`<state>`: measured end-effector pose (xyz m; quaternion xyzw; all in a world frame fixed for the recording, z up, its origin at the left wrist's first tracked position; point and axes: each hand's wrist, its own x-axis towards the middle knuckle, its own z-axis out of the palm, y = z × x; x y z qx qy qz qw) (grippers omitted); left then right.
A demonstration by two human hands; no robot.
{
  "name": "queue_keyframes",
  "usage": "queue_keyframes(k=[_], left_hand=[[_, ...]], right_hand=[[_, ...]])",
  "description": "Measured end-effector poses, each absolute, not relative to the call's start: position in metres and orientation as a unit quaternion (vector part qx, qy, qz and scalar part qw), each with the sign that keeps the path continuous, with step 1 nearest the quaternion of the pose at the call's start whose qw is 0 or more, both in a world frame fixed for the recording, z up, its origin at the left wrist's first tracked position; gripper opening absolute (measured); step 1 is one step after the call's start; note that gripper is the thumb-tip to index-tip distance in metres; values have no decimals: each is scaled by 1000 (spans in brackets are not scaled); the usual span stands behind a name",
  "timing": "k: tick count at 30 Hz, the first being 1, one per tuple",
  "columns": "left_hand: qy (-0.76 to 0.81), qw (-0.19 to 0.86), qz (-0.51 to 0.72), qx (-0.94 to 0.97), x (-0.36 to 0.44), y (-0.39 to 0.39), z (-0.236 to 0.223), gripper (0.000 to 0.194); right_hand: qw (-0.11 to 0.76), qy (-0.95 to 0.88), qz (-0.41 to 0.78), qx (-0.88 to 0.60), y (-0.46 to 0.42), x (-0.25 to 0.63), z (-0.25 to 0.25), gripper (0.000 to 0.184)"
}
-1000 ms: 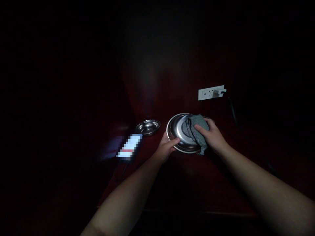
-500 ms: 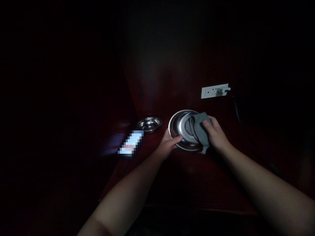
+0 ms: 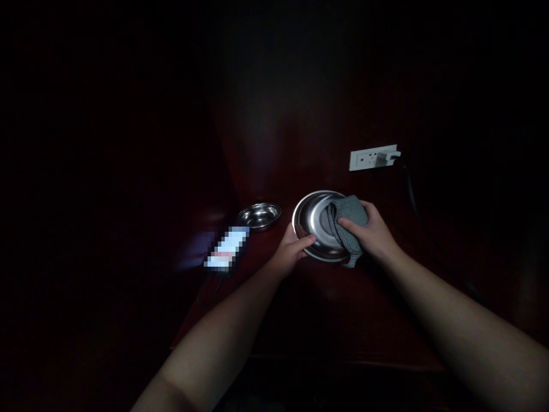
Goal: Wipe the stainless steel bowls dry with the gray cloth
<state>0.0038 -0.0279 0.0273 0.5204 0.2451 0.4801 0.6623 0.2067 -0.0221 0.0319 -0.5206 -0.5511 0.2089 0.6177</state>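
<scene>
A shiny steel bowl (image 3: 309, 220) is held up over the dark red table, tilted so its inside faces me. My left hand (image 3: 294, 249) grips its lower left rim, thumb on the inner wall and the other fingers mostly hidden behind. A grey-green cloth (image 3: 349, 214) with a checked edge lies folded over the bowl's right side. My right hand (image 3: 373, 229) is closed on this cloth, its thumb pressing on the front. The fingers behind the cloth are out of sight.
A second steel bowl (image 3: 259, 217) stands on the table (image 3: 330, 320) to the left. Nearer lies a lit phone (image 3: 227, 250), its screen blurred, with a cable. A white wall socket (image 3: 372, 158) holds a plug whose cord runs down the right side. The surroundings are very dark.
The right hand's thumb and the cloth have shifted slightly over the bowl's right side, right and then back left. The left hand keeps its grip. The view has moved slightly.
</scene>
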Motion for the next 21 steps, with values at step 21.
queue_keyframes(k=[21], left_hand=[[238, 655, 476, 537, 4, -29, 27, 65]], right_hand=[[623, -538, 218, -524, -22, 207, 34, 66]])
